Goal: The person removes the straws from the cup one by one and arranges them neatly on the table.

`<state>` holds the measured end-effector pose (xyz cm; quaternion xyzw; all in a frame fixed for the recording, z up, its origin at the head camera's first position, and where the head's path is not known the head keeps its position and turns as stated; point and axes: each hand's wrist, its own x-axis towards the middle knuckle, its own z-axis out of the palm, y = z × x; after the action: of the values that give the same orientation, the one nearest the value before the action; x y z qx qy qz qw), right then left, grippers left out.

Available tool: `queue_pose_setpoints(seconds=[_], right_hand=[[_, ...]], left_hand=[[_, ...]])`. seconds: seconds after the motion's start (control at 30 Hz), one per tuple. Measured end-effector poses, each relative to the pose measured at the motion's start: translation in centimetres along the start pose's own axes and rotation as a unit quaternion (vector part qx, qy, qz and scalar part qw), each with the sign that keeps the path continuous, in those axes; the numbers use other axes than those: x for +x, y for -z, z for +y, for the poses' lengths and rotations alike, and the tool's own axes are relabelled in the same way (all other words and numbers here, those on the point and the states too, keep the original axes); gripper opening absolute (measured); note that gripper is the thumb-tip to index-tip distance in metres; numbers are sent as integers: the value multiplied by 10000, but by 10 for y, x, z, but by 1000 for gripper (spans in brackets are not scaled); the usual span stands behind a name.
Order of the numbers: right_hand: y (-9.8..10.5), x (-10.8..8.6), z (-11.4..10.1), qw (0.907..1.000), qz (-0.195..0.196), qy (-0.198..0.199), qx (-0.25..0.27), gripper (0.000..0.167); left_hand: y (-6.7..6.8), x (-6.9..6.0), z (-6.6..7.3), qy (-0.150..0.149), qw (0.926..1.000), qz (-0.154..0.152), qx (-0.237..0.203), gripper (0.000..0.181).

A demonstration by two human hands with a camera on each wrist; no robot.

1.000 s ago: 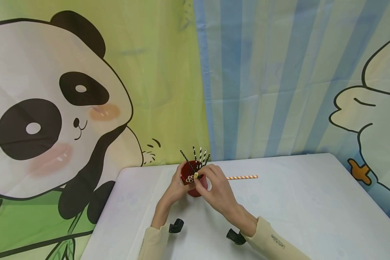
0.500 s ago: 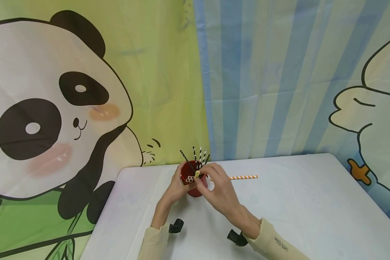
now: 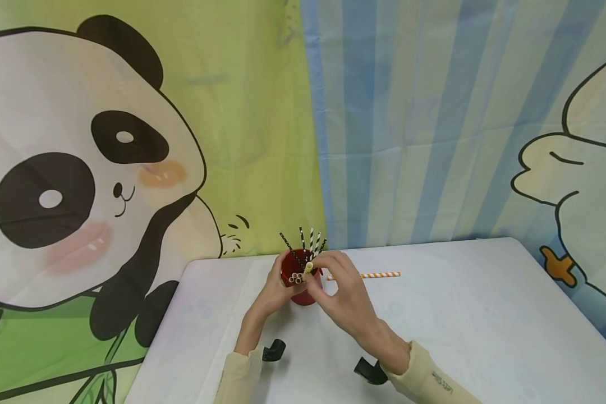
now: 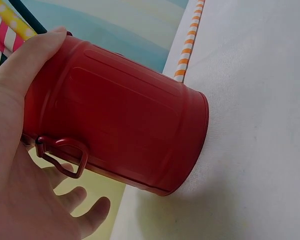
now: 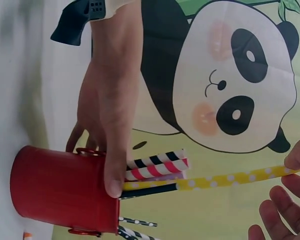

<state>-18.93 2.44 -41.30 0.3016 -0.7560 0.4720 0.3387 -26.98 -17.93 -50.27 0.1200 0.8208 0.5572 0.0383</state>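
Note:
My left hand (image 3: 272, 292) grips a small red metal bucket (image 4: 125, 115) near its rim, the thumb lying along the upper side. Wire handles stick out of the bucket's sides. Between thumb and fingertips, my right hand (image 3: 347, 297) pinches the upper end of a yellow straw with white dots (image 5: 225, 180). The straw's lower end passes over the rim, beside the left thumb. A pink striped straw (image 5: 157, 170) and others stand bunched next to it. Several thin black-and-white straws (image 3: 315, 244) lean at the bucket's far side. The bucket's bottom inside is hidden.
An orange-and-white striped straw (image 3: 381, 275) lies on the white table (image 3: 459, 314), right of the bucket. Black devices (image 3: 274, 350) sit at both wrists. Behind the table hangs a curtain with a panda (image 3: 70, 168) on its left part.
My right hand has moved slightly up and to the right with the yellow straw, and more of that straw shows. The left hand and the bucket stay nearly still.

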Motion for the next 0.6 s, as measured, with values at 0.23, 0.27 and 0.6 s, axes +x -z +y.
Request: queue_pose_setpoints(seconds=[0.23,0.27,0.6], right_hand=[[10,3,-6,9997,122,-25,206,23],[11,3,-7,9996,137,-39,225,24],[24,9,-15,9987,385,58,335,28]], left_hand=[[-3,5,-14,-60,9999,146,-54,97],[-3,5,-13,-45,9999,155,-49,97],[-3,3,-11,34,9997,227,25,101]])
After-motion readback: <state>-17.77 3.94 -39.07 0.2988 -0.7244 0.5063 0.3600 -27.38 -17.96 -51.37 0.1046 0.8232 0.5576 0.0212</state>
